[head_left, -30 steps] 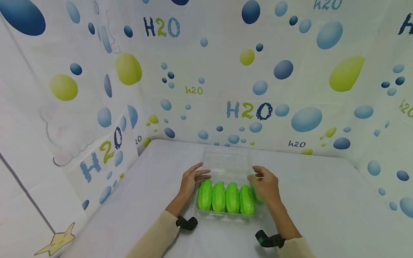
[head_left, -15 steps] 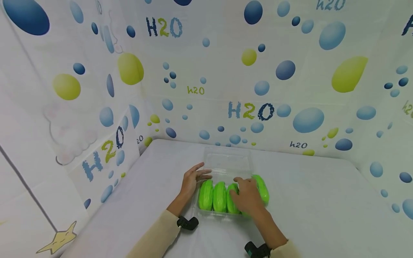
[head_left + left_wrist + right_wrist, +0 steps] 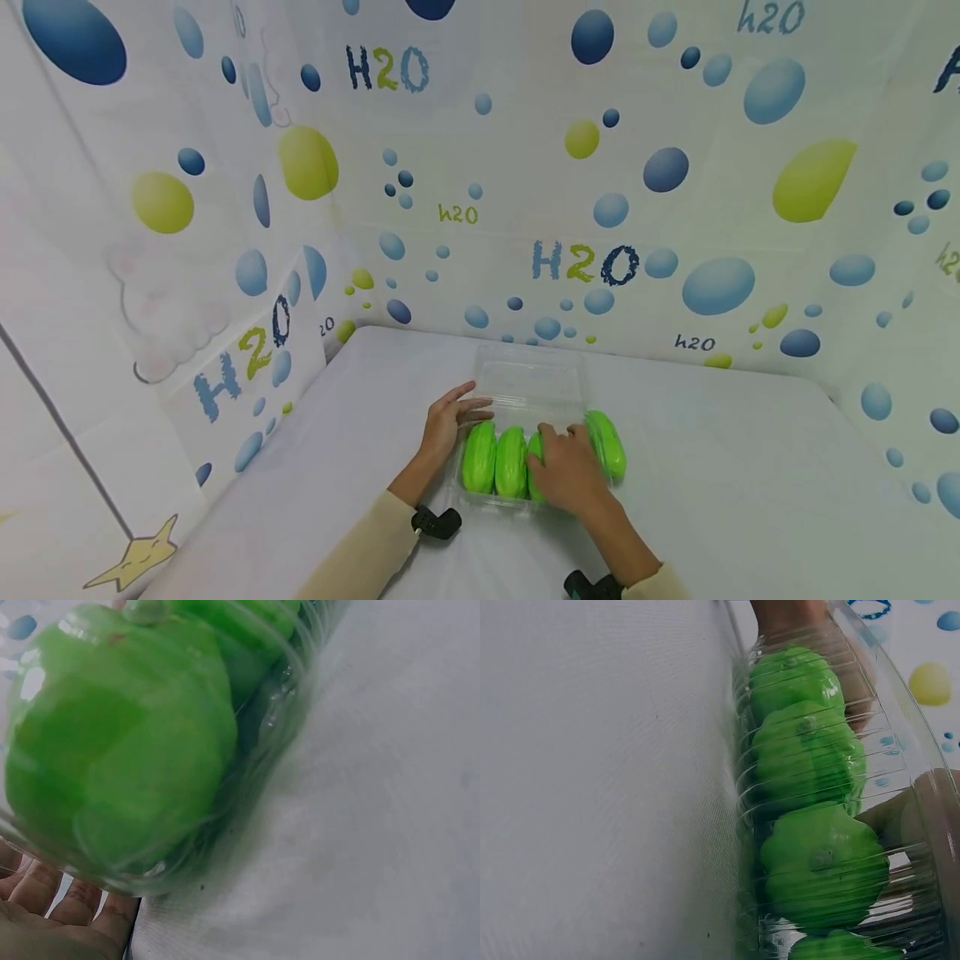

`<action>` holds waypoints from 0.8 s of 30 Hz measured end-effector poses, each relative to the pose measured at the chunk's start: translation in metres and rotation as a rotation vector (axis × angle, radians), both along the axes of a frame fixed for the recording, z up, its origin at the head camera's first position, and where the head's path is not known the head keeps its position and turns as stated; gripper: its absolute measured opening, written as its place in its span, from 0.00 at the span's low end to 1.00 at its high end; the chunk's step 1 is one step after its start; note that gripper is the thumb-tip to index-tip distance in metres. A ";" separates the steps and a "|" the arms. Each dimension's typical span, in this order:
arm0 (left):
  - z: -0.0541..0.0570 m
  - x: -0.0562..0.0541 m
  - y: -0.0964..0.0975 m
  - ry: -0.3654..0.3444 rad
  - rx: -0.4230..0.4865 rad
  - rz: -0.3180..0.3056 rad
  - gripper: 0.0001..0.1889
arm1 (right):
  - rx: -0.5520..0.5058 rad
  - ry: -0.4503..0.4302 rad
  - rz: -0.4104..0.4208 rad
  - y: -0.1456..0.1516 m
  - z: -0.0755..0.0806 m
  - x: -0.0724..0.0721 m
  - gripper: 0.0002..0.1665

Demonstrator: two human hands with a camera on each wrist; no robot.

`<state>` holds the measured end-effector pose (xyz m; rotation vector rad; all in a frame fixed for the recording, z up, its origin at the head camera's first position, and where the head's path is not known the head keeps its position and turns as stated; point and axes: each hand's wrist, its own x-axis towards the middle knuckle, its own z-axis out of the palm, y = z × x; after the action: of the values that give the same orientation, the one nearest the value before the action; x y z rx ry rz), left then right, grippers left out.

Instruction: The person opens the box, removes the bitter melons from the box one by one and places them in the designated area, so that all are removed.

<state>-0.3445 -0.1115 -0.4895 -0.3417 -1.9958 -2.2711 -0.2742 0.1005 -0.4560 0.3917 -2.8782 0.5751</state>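
A clear plastic clamshell box [image 3: 480,497] lies on the table with its lid [image 3: 531,379] folded back. Several ribbed, bright green gourds sit side by side in it, such as the leftmost gourd [image 3: 478,458] and the second gourd [image 3: 511,463]. A further gourd [image 3: 606,445] leans slantwise at the box's right side. My right hand [image 3: 566,471] reaches into the box, fingers bent down over a gourd [image 3: 825,862] right of the second; the hand mostly hides it in the head view. My left hand [image 3: 442,425] rests at the box's left wall, fingers extended, holding nothing.
A white cloth [image 3: 712,467] covers the table. Behind and at the left hang white curtains [image 3: 510,167] printed with bubbles and H2O lettering. Black wrist devices, such as the left one [image 3: 437,522], sit on both wrists.
My right hand has left the slanted gourd at the right and moved left over the gourds in the box, its fingers now lower among them. My left hand has stayed at the left wall.
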 end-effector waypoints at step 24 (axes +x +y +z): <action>0.000 0.001 0.001 0.012 0.002 -0.001 0.24 | -0.262 -0.028 -0.048 0.005 0.000 -0.005 0.37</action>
<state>-0.3438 -0.1102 -0.4893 -0.3558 -1.9874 -2.2665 -0.2789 0.1053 -0.4563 0.2751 -2.7783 0.9417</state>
